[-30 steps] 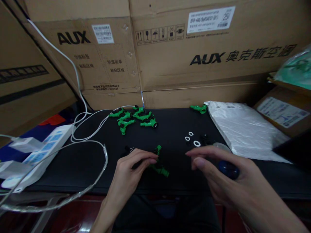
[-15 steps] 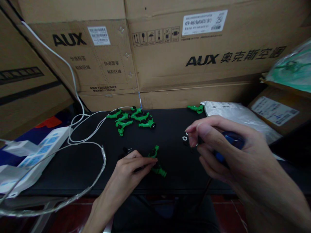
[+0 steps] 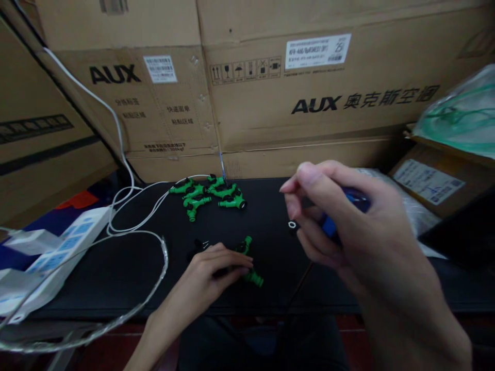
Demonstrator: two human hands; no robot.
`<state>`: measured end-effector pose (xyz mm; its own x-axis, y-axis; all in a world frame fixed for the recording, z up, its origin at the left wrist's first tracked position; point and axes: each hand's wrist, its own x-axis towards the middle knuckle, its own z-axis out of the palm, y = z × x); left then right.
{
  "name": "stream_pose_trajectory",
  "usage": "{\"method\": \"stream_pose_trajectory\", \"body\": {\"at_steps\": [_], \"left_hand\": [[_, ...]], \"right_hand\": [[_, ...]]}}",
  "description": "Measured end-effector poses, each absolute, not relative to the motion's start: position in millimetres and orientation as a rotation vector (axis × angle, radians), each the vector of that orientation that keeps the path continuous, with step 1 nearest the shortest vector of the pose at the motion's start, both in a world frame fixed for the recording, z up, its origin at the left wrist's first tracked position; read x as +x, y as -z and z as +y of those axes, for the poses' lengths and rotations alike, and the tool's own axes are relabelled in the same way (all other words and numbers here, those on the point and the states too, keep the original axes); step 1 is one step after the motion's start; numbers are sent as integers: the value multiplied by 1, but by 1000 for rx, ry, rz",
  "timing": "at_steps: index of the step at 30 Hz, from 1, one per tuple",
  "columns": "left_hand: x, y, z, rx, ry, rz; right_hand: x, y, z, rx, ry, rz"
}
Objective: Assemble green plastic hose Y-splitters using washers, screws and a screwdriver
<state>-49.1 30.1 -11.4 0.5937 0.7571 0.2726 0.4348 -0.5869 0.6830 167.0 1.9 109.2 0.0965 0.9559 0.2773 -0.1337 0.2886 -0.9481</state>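
My left hand [image 3: 216, 268] pinches a green Y-shaped hose connector [image 3: 254, 279] against the black tabletop, its ends sticking out past the fingers. My right hand [image 3: 344, 221] is raised above the table to the right, wrapped round a screwdriver with a blue handle [image 3: 330, 228]. A thin dark shaft runs down from below that hand. Its thumb and index finger come together at the tips; whether something small is between them, I cannot make out. A small white ring [image 3: 292, 225] lies on the table just left of the right hand. Small black parts [image 3: 198, 243] lie beyond the left hand.
Several green connectors [image 3: 197, 190] lie in a group at the back. White cables [image 3: 133, 219] loop beside a power strip [image 3: 73, 252] on the left. Large cardboard boxes [image 3: 251, 118] wall off the rear. On the right are a smaller box [image 3: 421, 175] and a plastic bag [image 3: 460, 118].
My right hand has moved left and slightly up with the screwdriver. It now covers the green piece at the back right. My left hand stays on the connector. The view has shifted slightly.
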Motion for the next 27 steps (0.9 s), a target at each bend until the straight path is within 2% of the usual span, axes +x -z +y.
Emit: {"method": "stream_pose_trajectory", "body": {"at_steps": [10,27], "left_hand": [[-47,23,29,2171,-828,1061],[-37,36,22,2096,-983,1091]], "right_hand": [[145,-137,19,-742,-738,-1203],[130,-139,26,-681,-857,-1155]]}}
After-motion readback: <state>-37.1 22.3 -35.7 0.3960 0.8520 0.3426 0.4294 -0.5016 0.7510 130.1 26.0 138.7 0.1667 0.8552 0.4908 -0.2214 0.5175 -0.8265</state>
